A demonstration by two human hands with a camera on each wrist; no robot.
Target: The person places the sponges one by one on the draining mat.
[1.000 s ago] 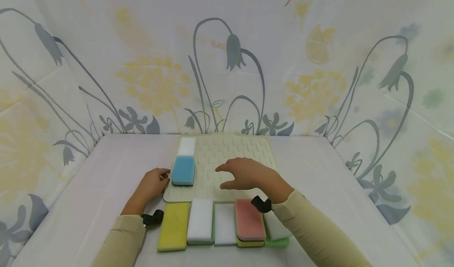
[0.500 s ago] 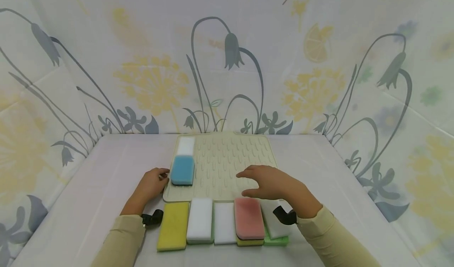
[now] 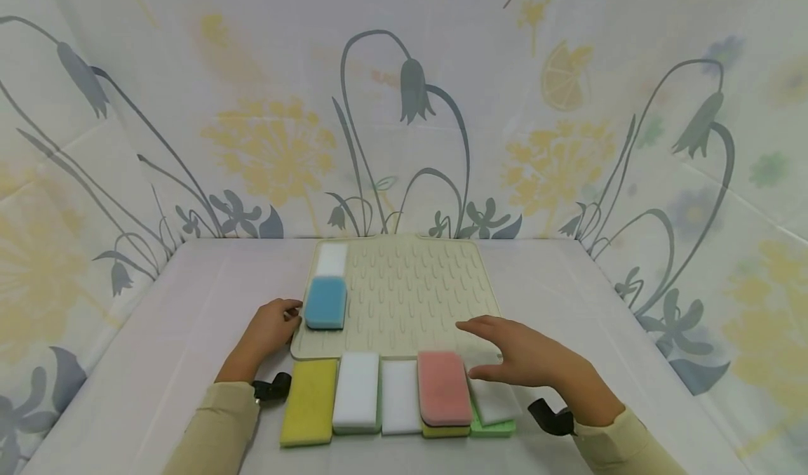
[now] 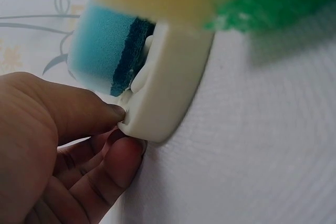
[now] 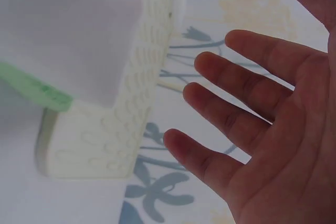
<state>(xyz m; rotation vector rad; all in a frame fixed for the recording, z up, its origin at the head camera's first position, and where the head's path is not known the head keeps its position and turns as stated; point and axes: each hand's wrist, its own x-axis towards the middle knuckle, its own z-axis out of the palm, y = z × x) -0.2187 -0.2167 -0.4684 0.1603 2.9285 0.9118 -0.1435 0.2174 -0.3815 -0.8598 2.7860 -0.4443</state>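
At the left edge of a cream textured mat (image 3: 404,306), my left hand (image 3: 270,328) pinches its rim between thumb and fingertips (image 4: 123,161). On the mat's left side lies a blue sponge (image 3: 325,302) with a dark scouring layer beneath; a white sponge (image 3: 332,259) lies just behind it. My right hand (image 3: 527,354), fingers spread and holding nothing, hovers over a white sponge (image 3: 495,401) that rests askew on a green sponge (image 3: 494,429). In the right wrist view the straight fingers stand apart from that stack.
Along the mat's front edge, left of that stack, lie a yellow sponge (image 3: 308,403), a white sponge with a green layer (image 3: 356,392), a thin white sponge (image 3: 400,398) and a pink sponge (image 3: 445,389) above a yellow layer. A flower-patterned cloth (image 3: 404,110) rises behind the table.
My right hand has moved from above the middle of the mat rightward and toward me, to the white sponge at the row's right end. The left hand stays at the mat's edge.
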